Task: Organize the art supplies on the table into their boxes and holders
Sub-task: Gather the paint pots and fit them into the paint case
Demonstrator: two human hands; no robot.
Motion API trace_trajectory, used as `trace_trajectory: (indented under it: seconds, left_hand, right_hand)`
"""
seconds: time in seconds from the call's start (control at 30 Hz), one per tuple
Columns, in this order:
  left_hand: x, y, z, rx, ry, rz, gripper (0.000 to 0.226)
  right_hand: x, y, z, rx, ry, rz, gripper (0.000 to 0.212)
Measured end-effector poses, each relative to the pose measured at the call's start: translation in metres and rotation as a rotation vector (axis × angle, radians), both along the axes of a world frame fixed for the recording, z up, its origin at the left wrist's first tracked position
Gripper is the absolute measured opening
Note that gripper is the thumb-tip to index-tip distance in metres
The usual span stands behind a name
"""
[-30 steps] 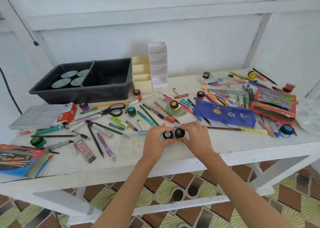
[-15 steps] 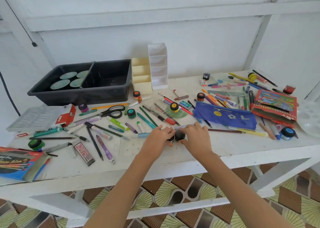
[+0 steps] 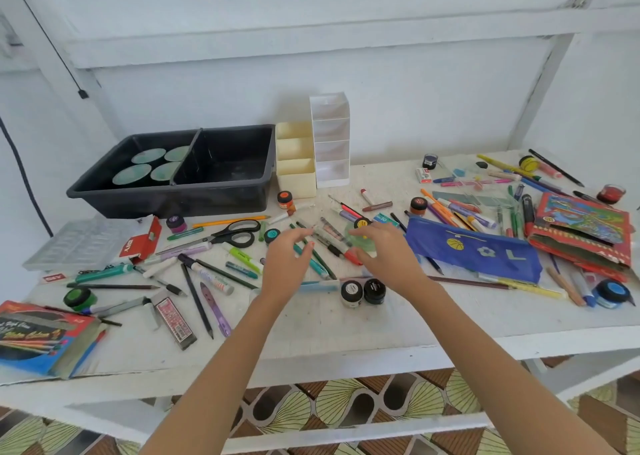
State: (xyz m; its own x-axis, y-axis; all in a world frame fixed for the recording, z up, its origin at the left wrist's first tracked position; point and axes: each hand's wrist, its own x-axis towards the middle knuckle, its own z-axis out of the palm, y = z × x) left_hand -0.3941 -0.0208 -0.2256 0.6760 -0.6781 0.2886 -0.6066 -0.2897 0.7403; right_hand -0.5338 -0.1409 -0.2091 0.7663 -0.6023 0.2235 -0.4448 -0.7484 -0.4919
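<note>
Broadly, the white table is carrying a scatter of loose pens, pencils and markers across most of its top. At the back left a black tray is sitting with a divider down its middle, and four pale green discs are lying in its left compartment. A red pencil box is lying at the right end, and a blue box is resting at the front left corner. A blue pencil case is lying flat right of centre. Two stepped holders, one cream and one white, are standing upright side by side, the cream one just beside the tray's right end.

Both arms are reaching over the middle of the table. The left hand is hovering over some green pens, fingers loosely spread and holding nothing. The right hand is also spread and empty, fingers pointing toward a yellow-lidded pot; blur is hiding whether they are touching it. Black-handled scissors are lying left of the left hand. A white-lidded paint pot and a black-lidded paint pot are standing side by side, touching, between the two wrists.
</note>
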Motion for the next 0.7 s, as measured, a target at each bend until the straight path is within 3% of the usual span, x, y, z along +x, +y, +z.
trace_trajectory:
  seconds: [0.13,0.33,0.4,0.57,0.7]
  left_hand:
    - [0.038,-0.013,-0.001,0.236,-0.122,0.130,0.041]
    - [0.066,-0.018,-0.016,0.516,-0.235,0.120,0.051]
    - [0.068,-0.018,-0.020,0.460,-0.196,0.155,0.050]
    - [0.062,-0.017,-0.014,0.234,-0.063,0.230,0.059]
    - [0.045,-0.010,-0.002,0.007,0.015,0.208,0.049]
  right_hand:
    - [0.025,-0.024,-0.011,-0.037,0.024,0.016,0.039]
    - [0.035,-0.048,-0.027,-0.138,0.161,-0.077,0.048]
    - [0.034,-0.052,-0.030,-0.111,0.188,-0.092,0.048]
    - [0.033,-0.060,-0.033,0.048,0.043,-0.165,0.043]
    - [0.030,-0.054,-0.026,0.233,-0.204,-0.205,0.037]
